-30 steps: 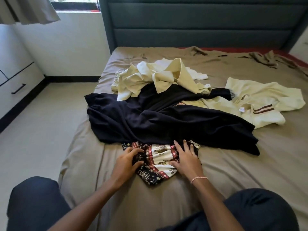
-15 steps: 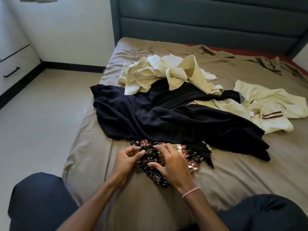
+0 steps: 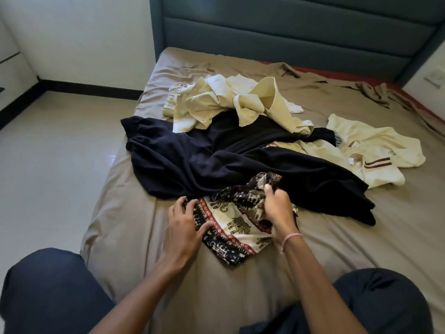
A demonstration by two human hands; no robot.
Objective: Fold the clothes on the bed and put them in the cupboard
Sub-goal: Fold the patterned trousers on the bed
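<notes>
A patterned cloth, black, red and cream with elephant prints, lies at the near edge of the clothes pile on the bed. My right hand grips a bunched fold of it, lifted slightly. The fingers of my left hand are spread over the cloth's left edge, pressing it down. Behind it a large dark navy garment sprawls across the bed. Cream garments lie further back and to the right, one with brown stripes.
The bed has a brown sheet and a dark teal headboard. Tiled floor runs along the left, with white drawers at the far left edge. My knees in dark trousers sit at the bed's near edge.
My right hand has gathered a fold of the patterned cloth and raised it toward the navy garment. My left hand has shifted to flatten the cloth's left side. The camera moved closer.
</notes>
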